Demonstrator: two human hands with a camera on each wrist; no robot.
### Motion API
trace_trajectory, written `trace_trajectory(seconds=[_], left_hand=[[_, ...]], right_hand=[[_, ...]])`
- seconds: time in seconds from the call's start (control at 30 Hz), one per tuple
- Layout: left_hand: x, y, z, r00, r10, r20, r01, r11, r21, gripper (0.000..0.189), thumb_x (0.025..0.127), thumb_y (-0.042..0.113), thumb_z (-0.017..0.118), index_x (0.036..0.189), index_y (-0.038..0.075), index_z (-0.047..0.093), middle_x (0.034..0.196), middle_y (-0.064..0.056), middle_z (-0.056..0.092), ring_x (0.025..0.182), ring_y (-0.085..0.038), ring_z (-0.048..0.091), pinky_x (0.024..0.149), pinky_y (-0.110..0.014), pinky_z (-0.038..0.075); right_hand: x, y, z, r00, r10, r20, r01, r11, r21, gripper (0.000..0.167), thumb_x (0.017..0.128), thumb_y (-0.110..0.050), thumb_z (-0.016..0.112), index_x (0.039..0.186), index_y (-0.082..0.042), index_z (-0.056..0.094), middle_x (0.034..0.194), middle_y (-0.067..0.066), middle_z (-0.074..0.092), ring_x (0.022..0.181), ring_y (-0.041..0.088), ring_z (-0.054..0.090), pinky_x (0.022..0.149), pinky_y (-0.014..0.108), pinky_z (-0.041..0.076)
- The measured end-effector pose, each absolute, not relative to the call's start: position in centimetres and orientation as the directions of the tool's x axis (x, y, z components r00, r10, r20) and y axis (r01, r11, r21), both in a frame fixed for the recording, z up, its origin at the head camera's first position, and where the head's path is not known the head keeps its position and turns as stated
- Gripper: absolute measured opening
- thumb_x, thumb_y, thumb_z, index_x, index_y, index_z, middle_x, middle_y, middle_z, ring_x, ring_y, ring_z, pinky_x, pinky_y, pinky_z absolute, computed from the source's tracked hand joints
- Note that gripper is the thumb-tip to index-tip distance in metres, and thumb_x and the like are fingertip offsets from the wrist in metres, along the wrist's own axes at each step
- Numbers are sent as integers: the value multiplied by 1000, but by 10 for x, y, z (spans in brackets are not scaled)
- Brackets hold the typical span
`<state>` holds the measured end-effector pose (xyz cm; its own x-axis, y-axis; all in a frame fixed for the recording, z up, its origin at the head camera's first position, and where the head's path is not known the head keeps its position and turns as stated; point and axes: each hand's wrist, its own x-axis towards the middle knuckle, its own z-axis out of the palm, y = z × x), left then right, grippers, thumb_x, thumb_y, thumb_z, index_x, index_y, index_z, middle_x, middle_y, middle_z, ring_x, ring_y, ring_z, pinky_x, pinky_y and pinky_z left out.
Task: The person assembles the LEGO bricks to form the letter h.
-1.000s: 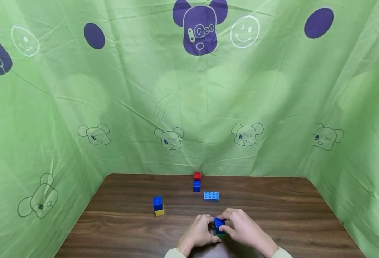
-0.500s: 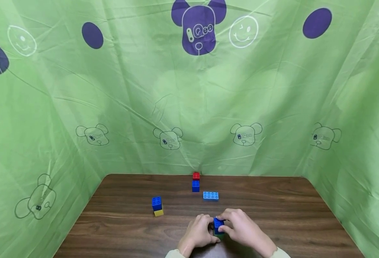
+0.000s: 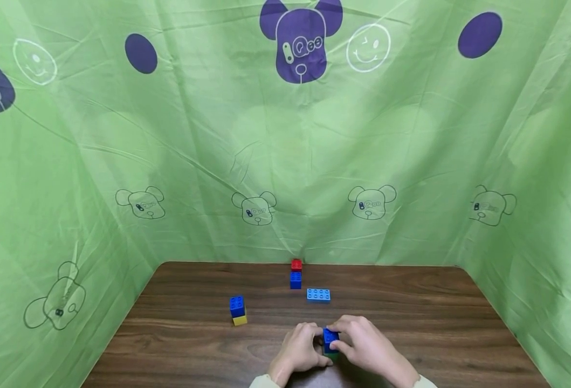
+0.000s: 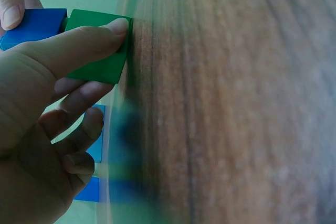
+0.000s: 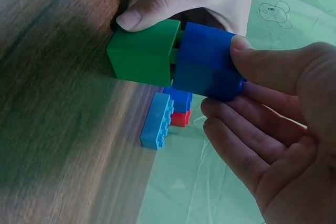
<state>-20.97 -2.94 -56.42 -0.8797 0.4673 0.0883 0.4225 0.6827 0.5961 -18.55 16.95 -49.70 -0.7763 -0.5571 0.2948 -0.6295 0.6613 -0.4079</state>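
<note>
Near the front of the table, my left hand [image 3: 296,347] pinches a green toy brick [image 5: 140,53] low down, with the thumb along one side. My right hand [image 3: 370,347] grips a blue toy brick [image 5: 202,61] between thumb and fingers, directly above the green one. In the right wrist view a narrow gap with green studs shows between the two bricks. From the head, the blue brick hides most of the green brick. The left wrist view shows the green brick's lower edge right at the tabletop.
Behind the hands lies a light blue eight-stud brick [image 3: 318,295]. Farther back stand a blue brick [image 3: 295,281] and a red brick [image 3: 296,264]. At left, another blue brick [image 3: 237,305] sits on a yellow one [image 3: 240,320]. Green cloth [image 3: 285,161] surrounds the wooden table [image 3: 178,345].
</note>
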Motion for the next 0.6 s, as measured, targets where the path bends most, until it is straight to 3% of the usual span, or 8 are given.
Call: trace_trajectory(seconds=[0.6], left_hand=[[-212, -28, -565, -879, 466, 102, 430, 682, 592, 32, 63, 35, 96, 82, 23, 73, 75, 20, 54, 67, 2, 44, 58, -20, 37]], right_hand=[[-187, 170, -494, -777, -565, 279, -628, 665, -404, 26, 85, -19, 82, 107, -7, 77, 98, -3, 74, 90, 9, 69, 75, 30, 58]])
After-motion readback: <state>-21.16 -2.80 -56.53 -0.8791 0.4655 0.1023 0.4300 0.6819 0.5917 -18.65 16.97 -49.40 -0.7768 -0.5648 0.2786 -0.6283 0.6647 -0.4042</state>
